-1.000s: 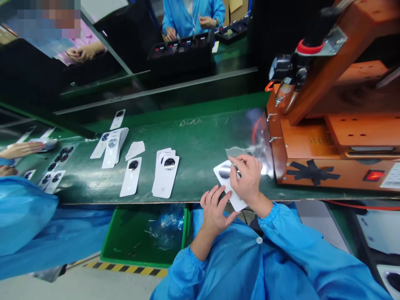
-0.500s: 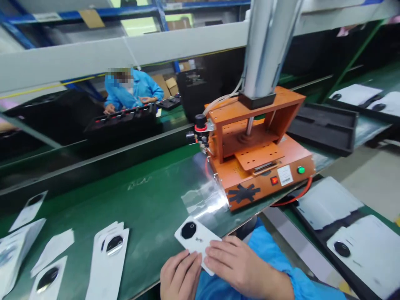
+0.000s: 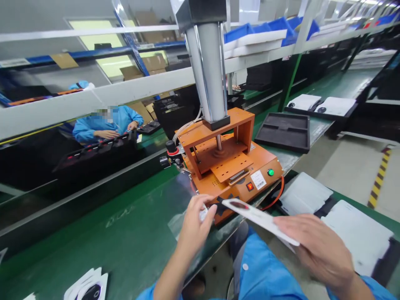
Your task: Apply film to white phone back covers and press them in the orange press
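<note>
A white phone back panel with a dark round camera area is tilted in the air in front of the orange press. My right hand grips its right end between thumb and fingers. My left hand is off the panel, to its left, with thumb and fingers curled round a small pale, crinkled piece that looks like film. A clear sheet lies on the green bench just left of that hand.
White panels lie at the lower left. Stacked sheets and further pale sheets are on the right. A black tray sits behind the press. A person works across the bench.
The view has swung right. My left hand has left the panel and moved up to the front of the press; my right hand has lifted the panel and tilted it nearly edge-on.
</note>
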The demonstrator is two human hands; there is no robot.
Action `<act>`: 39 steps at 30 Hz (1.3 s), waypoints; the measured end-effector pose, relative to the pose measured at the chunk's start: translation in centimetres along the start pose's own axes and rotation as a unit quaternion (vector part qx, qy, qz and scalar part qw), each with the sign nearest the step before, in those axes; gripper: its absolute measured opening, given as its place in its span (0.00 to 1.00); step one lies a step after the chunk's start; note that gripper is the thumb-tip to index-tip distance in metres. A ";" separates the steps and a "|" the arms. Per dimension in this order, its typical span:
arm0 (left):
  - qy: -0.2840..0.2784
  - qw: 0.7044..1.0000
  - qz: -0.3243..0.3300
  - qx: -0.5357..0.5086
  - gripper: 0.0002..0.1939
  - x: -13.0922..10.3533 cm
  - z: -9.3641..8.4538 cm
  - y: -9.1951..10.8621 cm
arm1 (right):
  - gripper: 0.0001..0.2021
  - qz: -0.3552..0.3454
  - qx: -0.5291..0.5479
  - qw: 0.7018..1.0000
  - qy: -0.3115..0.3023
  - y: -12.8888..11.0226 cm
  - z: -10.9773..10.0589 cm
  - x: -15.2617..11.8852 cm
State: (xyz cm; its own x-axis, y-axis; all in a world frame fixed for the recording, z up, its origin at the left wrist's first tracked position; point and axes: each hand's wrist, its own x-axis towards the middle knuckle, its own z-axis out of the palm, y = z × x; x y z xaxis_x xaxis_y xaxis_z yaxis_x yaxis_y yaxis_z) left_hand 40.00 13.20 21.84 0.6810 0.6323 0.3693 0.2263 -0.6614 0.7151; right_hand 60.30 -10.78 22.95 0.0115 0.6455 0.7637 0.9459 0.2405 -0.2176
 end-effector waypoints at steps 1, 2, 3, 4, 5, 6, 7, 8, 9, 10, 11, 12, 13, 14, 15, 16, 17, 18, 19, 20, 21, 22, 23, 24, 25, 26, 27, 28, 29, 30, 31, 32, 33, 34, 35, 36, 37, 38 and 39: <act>-0.026 1.000 0.003 -0.006 0.11 1.2 0.5 -0.1 | 0.24 0.003 -0.037 0.999 0.011 0.4 -0.8 -0.5; -0.052 0.999 0.010 -0.013 0.10 2.3 1.0 -0.2 | 0.26 0.001 -0.070 0.997 0.017 0.7 -1.3 -1.0; -0.074 0.997 0.014 -0.021 0.10 3.1 1.4 -0.2 | 0.27 -0.004 -0.098 0.995 0.023 1.0 -1.6 -1.4; -0.091 0.995 0.011 -0.030 0.09 3.8 1.8 -0.2 | 0.28 -0.011 -0.120 0.992 0.024 1.3 -1.7 -1.8; -0.103 0.994 0.003 -0.037 0.09 4.2 2.2 -0.2 | 0.28 -0.017 -0.136 0.990 0.024 1.5 -1.7 -2.1; -0.113 0.993 -0.008 -0.041 0.09 4.5 2.4 -0.1 | 0.27 -0.021 -0.148 0.989 0.023 1.8 -1.6 -2.2; -0.118 0.992 -0.017 -0.042 0.10 4.7 2.6 0.0 | 0.26 -0.024 -0.156 0.987 0.023 2.0 -1.4 -2.4; -0.123 0.991 -0.024 -0.040 0.10 4.8 2.8 0.1 | 0.25 -0.026 -0.161 0.986 0.022 2.1 -1.3 -2.4; -0.125 0.991 -0.027 -0.037 0.10 4.8 2.9 0.1 | 0.25 -0.028 -0.165 0.986 0.022 2.3 -1.1 -2.5; -0.128 0.991 -0.027 -0.033 0.10 4.8 2.9 0.1 | 0.24 -0.028 -0.167 0.985 0.025 2.4 -1.0 -2.5; -0.129 0.991 -0.025 -0.028 0.10 4.8 3.0 0.1 | 0.24 -0.027 -0.168 0.985 0.029 2.6 -0.9 -2.5; -0.130 0.991 -0.021 -0.023 0.10 4.8 3.0 0.1 | 0.24 -0.025 -0.167 0.985 0.033 2.7 -0.8 -2.6; -0.131 0.991 -0.018 -0.018 0.09 4.8 3.0 0.1 | 0.25 -0.023 -0.166 0.985 0.038 2.8 -0.7 -2.6; -0.132 0.991 -0.015 -0.013 0.09 4.8 3.0 0.0 | 0.25 -0.022 -0.165 0.985 0.041 2.9 -0.6 -2.7; -0.132 0.991 -0.014 -0.011 0.09 4.9 3.0 0.0 | 0.26 -0.022 -0.165 0.985 0.044 3.0 -0.5 -2.7; -0.133 0.991 -0.014 -0.009 0.09 4.9 3.1 0.0 | 0.26 -0.023 -0.164 0.985 0.045 3.0 -0.4 -2.8; -0.132 0.991 -0.014 -0.007 0.09 4.9 3.1 0.0 | 0.26 -0.024 -0.163 0.985 0.046 3.1 -0.3 -2.9; -0.132 0.991 -0.014 -0.006 0.09 5.0 3.1 0.1 | 0.26 -0.025 -0.162 0.985 0.048 3.2 -0.2 -3.1; -0.131 0.991 -0.014 -0.004 0.09 5.1 3.1 0.2 | 0.27 -0.025 -0.161 0.985 0.050 3.2 -0.2 -3.2; -0.128 0.992 -0.016 -0.002 0.09 5.2 3.1 0.3 | 0.27 -0.023 -0.161 0.985 0.054 3.3 -0.2 -3.3; -0.125 0.992 -0.021 -0.001 0.09 5.3 3.2 0.4 | 0.28 -0.019 -0.163 0.985 0.059 3.3 -0.2 -3.4; -0.122 0.992 -0.030 -0.002 0.09 5.5 3.2 0.5 | 0.28 -0.015 -0.166 0.984 0.065 3.4 -0.3 -3.4; -0.115 0.992 -0.046 -0.009 0.08 5.7 3.3 0.6 | 0.29 -0.012 -0.171 0.983 0.071 3.4 -0.3 -3.5; -0.102 0.992 -0.070 -0.030 0.08 6.0 3.5 0.7 | 0.29 -0.011 -0.177 0.981 0.075 3.4 -0.4 -3.5; -0.088 0.989 -0.101 -0.064 0.07 6.3 3.7 0.8 | 0.30 -0.012 -0.182 0.980 0.077 3.4 -0.4 -3.4; -0.072 0.983 -0.132 -0.105 0.06 6.7 3.9 0.9 | 0.30 -0.015 -0.187 0.979 0.077 3.5 -0.4 -3.3; -0.060 0.974 -0.160 -0.146 0.07 7.2 4.3 1.0 | 0.29 -0.018 -0.192 0.978 0.074 3.6 -0.4 -3.3; -0.051 0.964 -0.184 -0.185 0.08 7.8 4.7 1.1 | 0.29 -0.021 -0.198 0.977 0.070 3.7 -0.3 -3.2; -0.046 0.954 -0.203 -0.217 0.08 8.4 5.2 1.2 | 0.28 -0.024 -0.205 0.976 0.065 3.8 -0.1 -3.2; -0.043 0.945 -0.216 -0.241 0.09 9.1 5.7 1.3 | 0.27 -0.027 -0.212 0.975 0.060 4.1 0.1 -3.2; -0.039 0.938 -0.227 -0.261 0.09 9.8 6.2 1.5 | 0.25 -0.032 -0.220 0.973 0.056 4.4 0.4 -3.1; -0.029 0.929 -0.238 -0.283 0.09 10.5 6.7 1.7 | 0.24 -0.038 -0.227 0.972 0.055 4.8 0.8 -3.1; -0.015 0.920 -0.246 -0.306 0.09 11.2 7.2 1.9 | 0.23 -0.044 -0.232 0.970 0.053 5.2 1.2 -3.0; 0.003 0.911 -0.252 -0.325 0.09 11.8 7.7 2.1 | 0.23 -0.050 -0.234 0.969 0.056 5.7 1.8 -2.8; 0.023 0.904 -0.255 -0.342 0.09 12.3 8.2 2.4 | 0.22 -0.058 -0.233 0.969 0.060 6.2 2.4 -2.6; 0.046 0.898 -0.256 -0.355 0.09 12.7 8.7 2.7 | 0.22 -0.065 -0.230 0.969 0.065 6.7 3.0 -2.2; 0.068 0.892 -0.256 -0.367 0.10 13.1 9.1 2.9 | 0.22 -0.072 -0.225 0.969 0.069 7.2 3.7 -1.7; 0.091 0.886 -0.254 -0.377 0.10 13.5 9.5 3.2 | 0.22 -0.080 -0.219 0.970 0.073 7.8 4.4 -1.1; 0.113 0.880 -0.251 -0.387 0.11 13.8 9.9 3.4 | 0.22 -0.090 -0.214 0.970 0.076 8.4 5.1 -0.5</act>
State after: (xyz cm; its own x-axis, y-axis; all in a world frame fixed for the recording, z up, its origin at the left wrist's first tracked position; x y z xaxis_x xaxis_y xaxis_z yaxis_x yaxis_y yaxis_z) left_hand 57.05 15.74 23.51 0.4551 0.8882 -0.0629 -0.1413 0.1418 0.9798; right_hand 66.57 -5.36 17.63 -0.1490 0.4989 0.8538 0.9847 -0.0041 0.1743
